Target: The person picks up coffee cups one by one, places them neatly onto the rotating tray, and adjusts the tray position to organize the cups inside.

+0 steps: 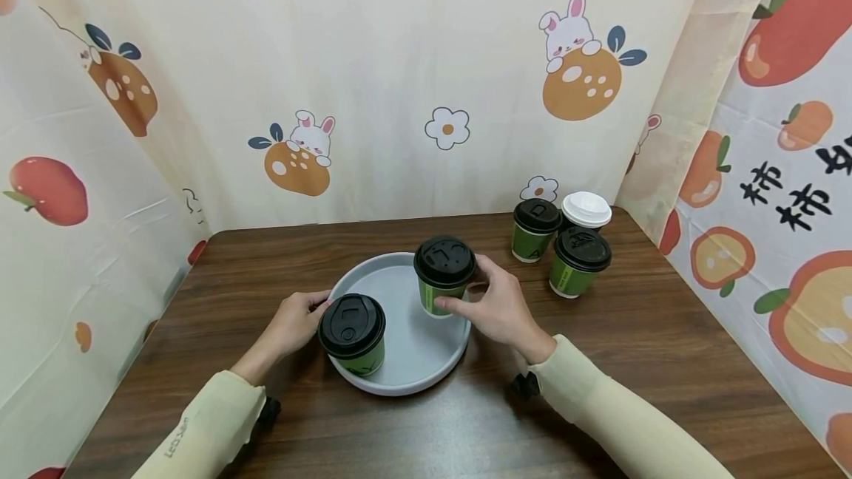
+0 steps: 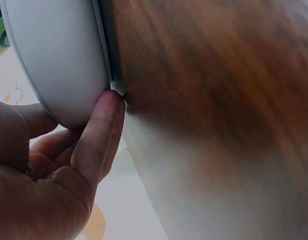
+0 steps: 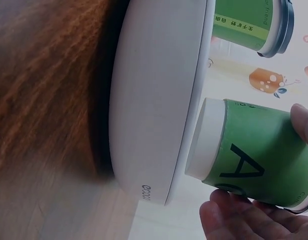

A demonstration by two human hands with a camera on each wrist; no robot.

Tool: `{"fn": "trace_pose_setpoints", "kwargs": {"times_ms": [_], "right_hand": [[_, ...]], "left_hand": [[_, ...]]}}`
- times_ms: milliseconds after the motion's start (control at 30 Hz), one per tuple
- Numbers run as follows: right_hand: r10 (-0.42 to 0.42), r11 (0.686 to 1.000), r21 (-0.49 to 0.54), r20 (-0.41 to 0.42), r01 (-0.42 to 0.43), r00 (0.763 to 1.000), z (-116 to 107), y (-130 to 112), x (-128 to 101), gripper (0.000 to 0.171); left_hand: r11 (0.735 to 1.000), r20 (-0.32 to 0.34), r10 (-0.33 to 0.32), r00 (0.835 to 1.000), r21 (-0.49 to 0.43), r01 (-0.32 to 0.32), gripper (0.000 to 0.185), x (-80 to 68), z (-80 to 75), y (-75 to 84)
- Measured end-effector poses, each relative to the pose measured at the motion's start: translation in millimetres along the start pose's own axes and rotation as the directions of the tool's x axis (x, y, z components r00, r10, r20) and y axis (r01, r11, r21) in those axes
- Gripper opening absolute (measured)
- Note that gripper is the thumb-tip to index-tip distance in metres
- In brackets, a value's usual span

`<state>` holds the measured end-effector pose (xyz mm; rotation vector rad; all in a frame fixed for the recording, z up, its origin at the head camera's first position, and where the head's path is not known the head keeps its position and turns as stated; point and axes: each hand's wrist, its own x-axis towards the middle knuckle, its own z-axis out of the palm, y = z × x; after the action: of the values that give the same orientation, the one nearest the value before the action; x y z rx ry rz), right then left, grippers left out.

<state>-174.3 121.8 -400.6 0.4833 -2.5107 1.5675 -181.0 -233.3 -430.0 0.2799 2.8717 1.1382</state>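
A round grey tray [image 1: 413, 350] lies on the wooden table [image 1: 639, 331]. My right hand [image 1: 474, 293] grips a green paper cup [image 1: 441, 294] with a black lid over the tray's far right part. In the right wrist view this cup [image 3: 254, 160], marked with a black "A", is tilted, its base about level with the tray's rim [image 3: 194, 100]. A second green cup with a black lid [image 1: 353, 333] stands at the tray's front left. My left hand [image 1: 299, 316] holds the tray's left edge, a fingertip [image 2: 106, 107] pressed against its outer wall [image 2: 58, 60].
Three more cups stand at the back right of the table: two green ones with black lids [image 1: 535, 231] [image 1: 579, 261] and one with a white lid [image 1: 586, 211]. Printed fabric screens [image 1: 413, 80] close off the back and both sides.
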Motion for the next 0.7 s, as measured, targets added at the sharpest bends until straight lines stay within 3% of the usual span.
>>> {"fn": "trace_pose_setpoints", "kwargs": {"times_ms": [700], "right_hand": [[-0.038, 0.999, 0.011, 0.05, 0.037, 0.998, 6, -3, -11, 0.066]], "left_hand": [[1.0, -0.012, 0.01, 1.0, 0.002, -0.01, 0.035, 1.7, 1.1, -2.3]]}}
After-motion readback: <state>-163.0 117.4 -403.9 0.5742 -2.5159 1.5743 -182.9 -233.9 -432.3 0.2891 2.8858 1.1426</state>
